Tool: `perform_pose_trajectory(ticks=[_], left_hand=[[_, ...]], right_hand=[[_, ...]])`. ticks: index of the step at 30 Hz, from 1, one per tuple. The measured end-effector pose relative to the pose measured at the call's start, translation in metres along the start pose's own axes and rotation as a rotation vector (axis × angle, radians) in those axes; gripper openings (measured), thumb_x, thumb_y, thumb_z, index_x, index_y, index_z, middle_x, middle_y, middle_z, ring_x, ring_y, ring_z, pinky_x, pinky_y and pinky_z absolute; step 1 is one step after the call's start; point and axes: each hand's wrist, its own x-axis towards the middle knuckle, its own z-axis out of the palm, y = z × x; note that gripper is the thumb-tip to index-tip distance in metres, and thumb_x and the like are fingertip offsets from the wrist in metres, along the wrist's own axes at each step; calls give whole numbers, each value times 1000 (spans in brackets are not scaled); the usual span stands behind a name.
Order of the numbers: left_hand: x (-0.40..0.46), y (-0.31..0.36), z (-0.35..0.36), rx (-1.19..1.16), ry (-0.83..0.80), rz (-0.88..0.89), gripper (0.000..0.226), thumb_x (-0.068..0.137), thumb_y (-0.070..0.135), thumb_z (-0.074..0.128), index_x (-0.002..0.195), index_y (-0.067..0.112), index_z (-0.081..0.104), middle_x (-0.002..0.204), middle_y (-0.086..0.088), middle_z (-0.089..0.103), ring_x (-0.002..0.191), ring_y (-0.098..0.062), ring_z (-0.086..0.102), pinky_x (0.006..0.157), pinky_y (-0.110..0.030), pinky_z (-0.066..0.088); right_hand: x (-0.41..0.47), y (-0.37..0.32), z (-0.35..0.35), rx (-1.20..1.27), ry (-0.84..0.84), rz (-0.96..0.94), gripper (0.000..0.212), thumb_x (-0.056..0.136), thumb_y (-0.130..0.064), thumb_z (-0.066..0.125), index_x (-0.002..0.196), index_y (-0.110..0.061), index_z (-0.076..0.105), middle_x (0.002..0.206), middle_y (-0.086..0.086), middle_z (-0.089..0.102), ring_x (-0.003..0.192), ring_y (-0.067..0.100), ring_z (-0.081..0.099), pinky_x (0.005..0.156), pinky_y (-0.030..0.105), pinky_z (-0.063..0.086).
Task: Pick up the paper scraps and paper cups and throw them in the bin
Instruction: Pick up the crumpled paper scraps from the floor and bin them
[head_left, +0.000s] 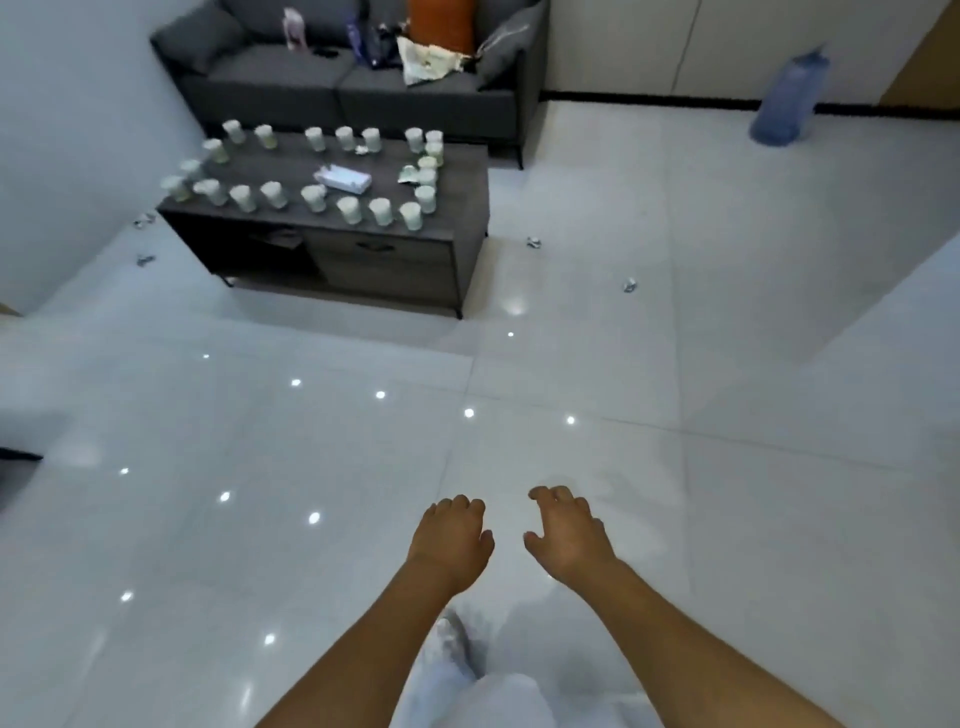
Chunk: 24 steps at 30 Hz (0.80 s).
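Observation:
Several white paper cups (350, 209) stand in a ring along the edges of a dark coffee table (467, 218) far ahead on the left. Crumpled paper scraps lie on the white floor: one (534, 242) right of the table, another (630, 285) further right, two more (145, 220) left of the table. A scrap (409, 174) also lies on the tabletop. My left hand (452, 540) and my right hand (566, 532) hang side by side low in the view, far from the table. Their fingers are loosely curled and hold nothing.
A grey sofa (343, 78) with cushions and bags stands behind the table. A tissue box (343, 177) lies on the tabletop. A blue bag-lined bin (789, 98) stands by the far right wall. Glossy white tiles stretch between me and the table.

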Motion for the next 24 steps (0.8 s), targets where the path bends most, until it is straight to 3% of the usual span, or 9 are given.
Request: perform_pose_trajectory(ticks=[7,14,24], left_hand=[[-6,-175,-40,-163,30,-235,41,98,35,37,132,14,45,128,-5,53,115,-21,50,98,-29,39],[5,-295,-69,-341,67,-438,44,97,37,38,136,15,42,131,-5,51,118,-22,48,97,-29,40],[111,-474,-139,-486,117,-624,45,97,36,39,136,14,42,129,-6,52,117,-22,49,95,-30,42]], right_hand=[[81,-176,20,-109,-114,-214,55,94,-35,52,144,-23,32,143,3,39,127,24,41,100,36,40],[155,-300,26,-211,-212,-347,54,94,-32,52,144,-22,32,143,3,40,127,24,41,101,36,42],[338,-473,12,-318,-291,-486,54,94,-32,51,144,-23,32,140,4,40,125,25,42,99,37,43]])
